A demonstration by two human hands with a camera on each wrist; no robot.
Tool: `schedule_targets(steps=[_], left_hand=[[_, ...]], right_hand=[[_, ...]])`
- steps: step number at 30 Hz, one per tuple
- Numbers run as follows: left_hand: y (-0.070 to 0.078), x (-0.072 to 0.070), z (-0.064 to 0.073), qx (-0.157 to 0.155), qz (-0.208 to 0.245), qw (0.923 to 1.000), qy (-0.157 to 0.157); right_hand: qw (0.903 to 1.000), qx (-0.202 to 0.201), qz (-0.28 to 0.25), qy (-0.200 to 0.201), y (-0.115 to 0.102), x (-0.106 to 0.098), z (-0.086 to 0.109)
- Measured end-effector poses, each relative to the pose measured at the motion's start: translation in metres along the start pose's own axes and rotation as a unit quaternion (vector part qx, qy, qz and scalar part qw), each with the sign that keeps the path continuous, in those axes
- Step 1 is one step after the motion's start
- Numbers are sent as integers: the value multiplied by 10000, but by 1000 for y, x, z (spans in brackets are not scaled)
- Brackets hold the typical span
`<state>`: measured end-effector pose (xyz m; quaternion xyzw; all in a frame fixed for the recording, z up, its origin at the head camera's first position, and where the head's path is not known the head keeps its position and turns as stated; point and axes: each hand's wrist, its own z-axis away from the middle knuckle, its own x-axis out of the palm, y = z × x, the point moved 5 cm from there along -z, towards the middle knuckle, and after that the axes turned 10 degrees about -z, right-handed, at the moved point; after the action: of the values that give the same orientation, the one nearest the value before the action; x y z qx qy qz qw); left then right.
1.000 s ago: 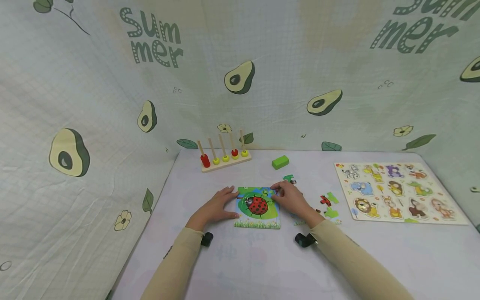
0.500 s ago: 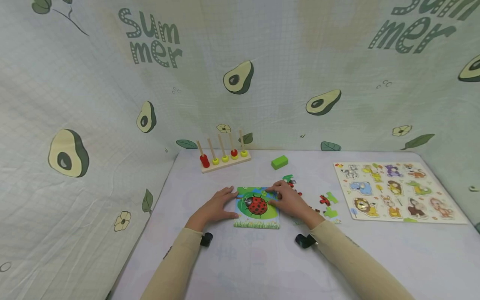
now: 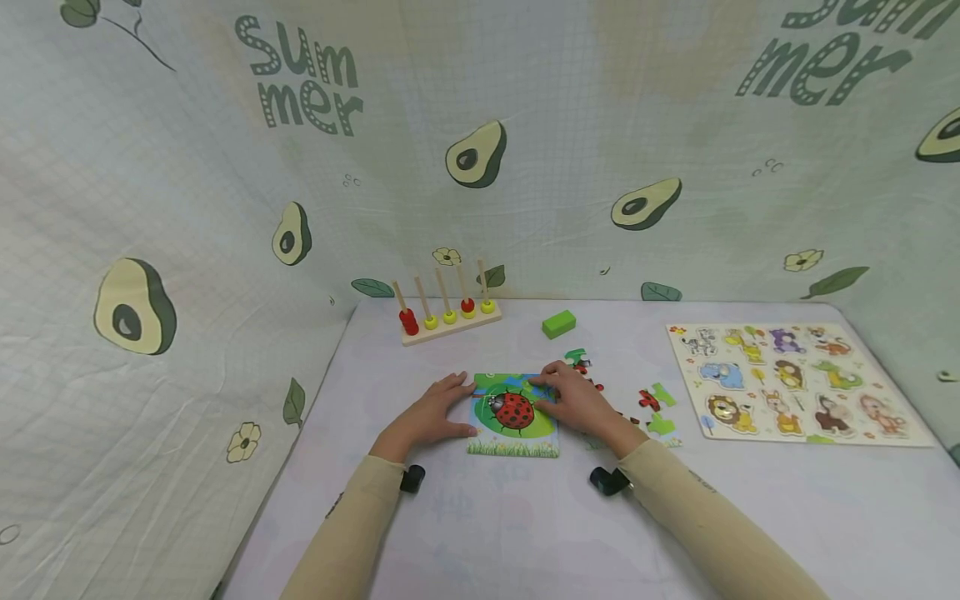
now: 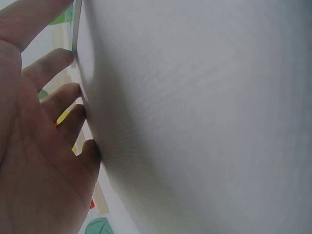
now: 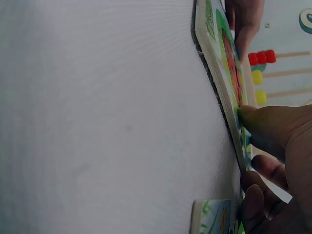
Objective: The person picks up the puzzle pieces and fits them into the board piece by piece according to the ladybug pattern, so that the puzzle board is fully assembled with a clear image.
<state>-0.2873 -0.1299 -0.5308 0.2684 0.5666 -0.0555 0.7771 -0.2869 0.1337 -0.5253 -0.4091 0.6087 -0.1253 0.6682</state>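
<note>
On the pale table [image 3: 502, 533] by avocado-print cloth [image 3: 555, 242], left grip [image 3: 431, 414] rests released; right grip [image 3: 581, 400] unclear.

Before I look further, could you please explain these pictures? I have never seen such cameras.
There is no machine: a person works with bare hands at a pale table. The wide picture comes from a head camera, the other two from the wrists. The left hand touches the left edge of a square ladybug puzzle. The right hand touches its upper right corner; I cannot tell whether it pinches a piece. Around lie loose red and green puzzle pieces, a green rectangular block, a wooden bead rack and a pale animal board.
</note>
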Motion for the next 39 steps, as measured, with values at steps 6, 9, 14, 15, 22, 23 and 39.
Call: schedule_targets(steps=[6, 9, 14, 15, 22, 23, 39], left_hand=[[0, 0, 0, 33, -5, 10000, -4], [0, 0, -1, 45, -13, 10000, -10], [-1, 0, -1, 69, -6, 10000, -7], [-1, 0, -1, 69, -5, 10000, -5], [-1, 1, -2, 28, -50, 10000, -37], [-1, 1, -2, 24, -50, 10000, -43], [0, -1, 0, 36, 12, 10000, -32]], right_hand=[[9997, -87, 231, -44, -3, 0, 0], [9995, -130, 296, -46, -4, -1, 0], [9995, -115, 291, -72, -3, -1, -1], [9994, -128, 304, -65, -3, -1, -1], [9997, -118, 214, -64, -1, 0, -1], [9997, -124, 193, -54, -1, 0, -1], [9971, -8, -761, 65, 7, -7, 5]])
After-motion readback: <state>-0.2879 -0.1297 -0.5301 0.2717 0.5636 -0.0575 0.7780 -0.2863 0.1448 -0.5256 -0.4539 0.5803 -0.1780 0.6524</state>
